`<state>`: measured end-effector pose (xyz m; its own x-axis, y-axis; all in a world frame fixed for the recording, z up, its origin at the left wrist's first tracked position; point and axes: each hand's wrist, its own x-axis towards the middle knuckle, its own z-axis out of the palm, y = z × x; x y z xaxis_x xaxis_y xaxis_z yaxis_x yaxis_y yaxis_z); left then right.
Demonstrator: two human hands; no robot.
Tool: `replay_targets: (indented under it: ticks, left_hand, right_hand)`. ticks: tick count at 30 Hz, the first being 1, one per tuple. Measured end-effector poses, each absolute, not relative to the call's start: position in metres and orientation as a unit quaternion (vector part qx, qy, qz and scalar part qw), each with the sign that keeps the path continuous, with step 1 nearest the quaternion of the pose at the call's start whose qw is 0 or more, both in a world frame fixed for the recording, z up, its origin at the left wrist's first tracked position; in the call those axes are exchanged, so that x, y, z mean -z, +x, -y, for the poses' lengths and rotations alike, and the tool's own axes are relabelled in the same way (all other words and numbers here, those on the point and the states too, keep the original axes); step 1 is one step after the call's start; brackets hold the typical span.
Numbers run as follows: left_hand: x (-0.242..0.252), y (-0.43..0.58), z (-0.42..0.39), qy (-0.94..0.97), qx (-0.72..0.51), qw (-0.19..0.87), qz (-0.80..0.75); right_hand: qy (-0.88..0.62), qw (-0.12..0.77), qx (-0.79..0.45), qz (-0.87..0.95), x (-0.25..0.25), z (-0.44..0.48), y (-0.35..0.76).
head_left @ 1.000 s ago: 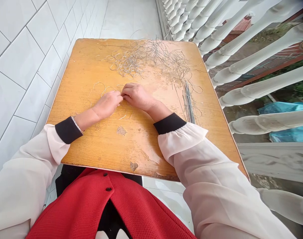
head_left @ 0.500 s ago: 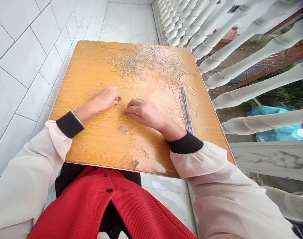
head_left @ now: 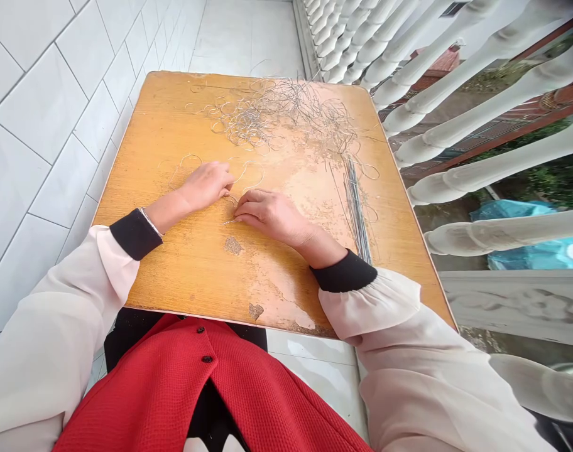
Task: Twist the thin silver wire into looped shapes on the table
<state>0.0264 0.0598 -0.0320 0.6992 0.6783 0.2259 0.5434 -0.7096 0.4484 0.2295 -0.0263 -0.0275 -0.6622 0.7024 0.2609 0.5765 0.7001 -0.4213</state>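
Observation:
A thin, curled wire (head_left: 247, 168) runs between my two hands over the middle of the table. My left hand (head_left: 210, 183) has its fingertips pinched on it. Close by on the right, my right hand (head_left: 267, 212) also pinches the wire, with a short end poking out past the fingertips. The exact grip points are hidden by the fingers. Another loose wire loop (head_left: 185, 164) lies on the wood behind my left wrist.
The worn wooden table (head_left: 173, 276) has peeled patches. Toward its far side lies a tangled heap of bent wires (head_left: 253, 119). A bundle of straight wires (head_left: 357, 210) rests at the right. A tiled wall (head_left: 36, 144) is left, a white balustrade (head_left: 456, 182) right.
Both hands stay close together at the wire. Its loop has shifted and now bends up and to the right between them. The view has moved slightly.

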Motion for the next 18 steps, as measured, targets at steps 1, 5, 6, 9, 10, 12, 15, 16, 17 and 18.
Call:
replay_targets:
  ticks: [1, 5, 6, 9, 10, 12, 15, 16, 17, 18]
  left_hand:
    - [0.032, 0.027, -0.06, 0.905, -0.189, 0.176, -0.338]
    - [0.032, 0.028, -0.058, 0.903, -0.187, 0.181, -0.342]
    - [0.033, 0.028, -0.057, 0.901, -0.191, 0.183, -0.343]
    - [0.034, 0.029, -0.056, 0.901, -0.195, 0.171, -0.347]
    - [0.034, 0.029, -0.055, 0.905, -0.188, 0.159, -0.347]
    - [0.032, 0.03, -0.053, 0.915, -0.159, 0.127, -0.348]
    - [0.023, 0.029, -0.051, 0.925, -0.114, 0.092, -0.352]
    - [0.018, 0.028, -0.05, 0.925, -0.107, 0.086, -0.355]
    - [0.014, 0.025, -0.049, 0.924, -0.104, 0.082, -0.36]
    - [0.009, 0.022, -0.047, 0.921, -0.105, 0.078, -0.366]
  right_hand:
    - [-0.357, 0.205, -0.153, 0.898, 0.027, 0.027, 0.229]
    - [-0.365, 0.197, -0.137, 0.9, 0.027, 0.028, 0.226]
    - [-0.365, 0.199, -0.135, 0.9, 0.028, 0.028, 0.226]
    - [-0.361, 0.21, -0.13, 0.899, 0.032, 0.027, 0.225]
    - [-0.36, 0.215, -0.126, 0.899, 0.034, 0.027, 0.225]
    - [-0.356, 0.222, -0.118, 0.9, 0.037, 0.027, 0.225]
    - [-0.352, 0.233, -0.122, 0.898, 0.037, 0.028, 0.229]
    - [-0.358, 0.241, -0.126, 0.893, 0.036, 0.029, 0.232]
    - [-0.372, 0.252, -0.127, 0.884, 0.034, 0.029, 0.235]
    - [-0.393, 0.266, -0.124, 0.871, 0.031, 0.028, 0.238]
